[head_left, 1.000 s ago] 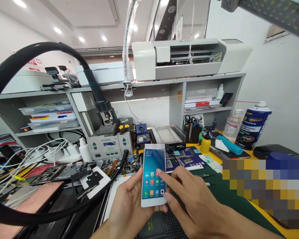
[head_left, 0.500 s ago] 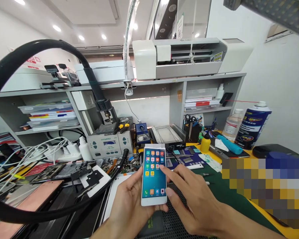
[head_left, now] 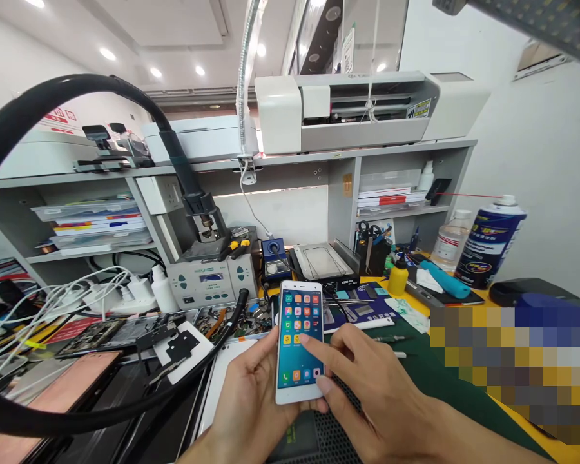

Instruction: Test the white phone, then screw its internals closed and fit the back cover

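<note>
A white smartphone [head_left: 298, 364] is lit, with rows of app icons on a blue background. My left hand [head_left: 251, 386] is closed around it from below and the left side, thumb along the left edge and fingertips showing past the lower right corner. Over the right side of the screen is my right hand [head_left: 377, 380], holding nothing. Its index finger stretches to the middle of the screen, beside the lowest yellow icons. The right thumb is at the phone's lower right edge, and the other fingers are curled apart from it.
A thick black hose [head_left: 101, 419] loops across the left side. Behind the phone stand a grey hot-air station [head_left: 207, 283] and a tray of small parts [head_left: 236, 322]. To the right are a yellow bottle [head_left: 397, 278], a blue spray can [head_left: 490, 245] and a green mat [head_left: 444, 380].
My right index finger has moved down and left across the screen, from the right-hand icons to the lowest row of yellow ones. My left hand keeps holding the phone, which has tilted slightly.
</note>
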`<state>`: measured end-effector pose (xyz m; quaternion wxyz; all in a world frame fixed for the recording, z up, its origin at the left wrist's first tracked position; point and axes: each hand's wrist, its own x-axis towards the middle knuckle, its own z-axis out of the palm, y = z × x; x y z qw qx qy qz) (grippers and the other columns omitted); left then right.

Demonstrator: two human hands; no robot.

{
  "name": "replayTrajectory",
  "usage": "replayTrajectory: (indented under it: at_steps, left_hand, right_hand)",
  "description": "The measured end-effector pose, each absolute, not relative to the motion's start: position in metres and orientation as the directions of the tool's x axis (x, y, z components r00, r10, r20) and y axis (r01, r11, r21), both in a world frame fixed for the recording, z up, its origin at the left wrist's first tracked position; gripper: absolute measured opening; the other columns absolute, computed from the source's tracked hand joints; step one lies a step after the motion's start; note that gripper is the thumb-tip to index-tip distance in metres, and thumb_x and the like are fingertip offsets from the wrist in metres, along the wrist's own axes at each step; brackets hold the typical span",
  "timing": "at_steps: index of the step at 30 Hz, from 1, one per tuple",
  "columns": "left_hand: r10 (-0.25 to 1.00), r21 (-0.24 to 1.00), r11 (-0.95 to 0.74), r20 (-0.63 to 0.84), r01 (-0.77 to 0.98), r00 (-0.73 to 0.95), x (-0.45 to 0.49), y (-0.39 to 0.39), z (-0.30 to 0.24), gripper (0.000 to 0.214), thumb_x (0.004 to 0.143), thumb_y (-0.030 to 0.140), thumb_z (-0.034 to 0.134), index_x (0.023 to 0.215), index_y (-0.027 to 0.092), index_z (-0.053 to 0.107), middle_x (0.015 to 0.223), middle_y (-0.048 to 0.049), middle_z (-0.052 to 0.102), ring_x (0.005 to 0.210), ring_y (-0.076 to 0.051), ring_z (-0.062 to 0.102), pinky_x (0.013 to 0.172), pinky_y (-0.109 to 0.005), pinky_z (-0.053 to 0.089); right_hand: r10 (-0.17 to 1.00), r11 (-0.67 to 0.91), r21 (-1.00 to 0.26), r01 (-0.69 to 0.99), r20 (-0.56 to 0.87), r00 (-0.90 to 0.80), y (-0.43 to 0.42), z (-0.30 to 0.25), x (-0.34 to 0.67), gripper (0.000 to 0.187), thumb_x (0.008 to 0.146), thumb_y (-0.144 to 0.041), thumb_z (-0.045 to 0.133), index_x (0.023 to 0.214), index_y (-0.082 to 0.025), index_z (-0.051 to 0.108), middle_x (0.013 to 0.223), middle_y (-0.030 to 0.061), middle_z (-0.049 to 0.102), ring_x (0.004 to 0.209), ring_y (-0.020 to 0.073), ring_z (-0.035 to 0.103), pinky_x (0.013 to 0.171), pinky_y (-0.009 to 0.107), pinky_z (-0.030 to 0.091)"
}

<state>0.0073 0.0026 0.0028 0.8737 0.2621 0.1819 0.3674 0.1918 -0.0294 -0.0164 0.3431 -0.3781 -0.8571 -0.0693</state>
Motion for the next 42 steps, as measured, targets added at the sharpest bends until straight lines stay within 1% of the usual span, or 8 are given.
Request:
replayTrajectory:
  at_steps: [9,17,26,32,38,42]
  left_hand:
    - [0.744,0.601,0.581,-0.121,-0.548,0.657,0.0087,0.0021,0.0024,0.046,0.101,0.041,0.041,0.113,0.01,0.072,0.095,-0.0144,0.074,0.076,-0.023,0.068,0.076,-0.037,0.052]
    - [0.74,0.579,0.602,-0.145,-0.551,0.657,0.0082,0.0014,0.0035,0.043,0.099,0.041,0.045,0.115,0.01,0.071,0.099,-0.0148,0.074,0.086,-0.027,0.069,0.081,-0.041,0.052]
    - [0.737,0.576,0.602,-0.133,-0.554,0.662,0.0083,0.0006,0.0021,0.043,0.1,0.04,0.044,0.113,0.011,0.072,0.096,-0.0143,0.075,0.085,-0.026,0.07,0.08,-0.039,0.052]
    - [0.742,0.581,0.597,-0.14,-0.552,0.655,0.0082,0.0008,0.0032,0.043,0.1,0.041,0.044,0.117,0.013,0.071,0.096,-0.0134,0.075,0.088,-0.026,0.069,0.082,-0.039,0.051]
    - [0.741,0.597,0.598,-0.159,-0.535,0.652,0.0075,-0.0011,0.0043,0.04,0.1,0.038,0.045,0.119,0.014,0.07,0.109,-0.0125,0.074,0.098,-0.025,0.067,0.086,-0.036,0.05]
    - [0.756,0.602,0.59,-0.178,-0.538,0.63,0.0079,-0.0019,0.0059,0.037,0.099,0.036,0.048,0.116,0.013,0.072,0.11,-0.0115,0.074,0.104,-0.026,0.066,0.088,-0.035,0.049]
  right_hand:
    - [0.602,0.71,-0.141,0.69,0.63,-0.491,-0.0285,-0.0169,0.1918,0.052,0.095,-0.02,0.046,0.146,-0.016,0.039,0.092,0.0088,0.05,0.077,0.0245,0.054,0.057,0.035,0.044]
    - [0.602,0.709,-0.137,0.692,0.628,-0.493,-0.0294,-0.0157,0.1905,0.05,0.095,-0.02,0.044,0.144,-0.016,0.04,0.091,0.0084,0.05,0.078,0.0247,0.054,0.056,0.035,0.045]
    - [0.601,0.713,-0.142,0.686,0.629,-0.494,-0.0301,-0.0166,0.1907,0.05,0.095,-0.019,0.044,0.144,-0.016,0.039,0.091,0.0087,0.05,0.078,0.0249,0.053,0.056,0.035,0.044]
    - [0.625,0.696,-0.173,0.697,0.625,-0.468,-0.0308,-0.0165,0.1907,0.049,0.095,-0.02,0.045,0.144,-0.015,0.04,0.094,0.0096,0.051,0.079,0.0249,0.054,0.059,0.036,0.045]
    - [0.636,0.696,-0.166,0.698,0.594,-0.493,-0.0318,-0.0146,0.1906,0.052,0.096,-0.021,0.044,0.147,-0.02,0.036,0.093,0.0086,0.05,0.077,0.0243,0.053,0.058,0.035,0.045]
    - [0.652,0.687,-0.155,0.71,0.562,-0.509,-0.0335,-0.0131,0.1892,0.053,0.095,-0.023,0.046,0.147,-0.022,0.037,0.091,0.0074,0.049,0.076,0.0242,0.053,0.057,0.036,0.045]
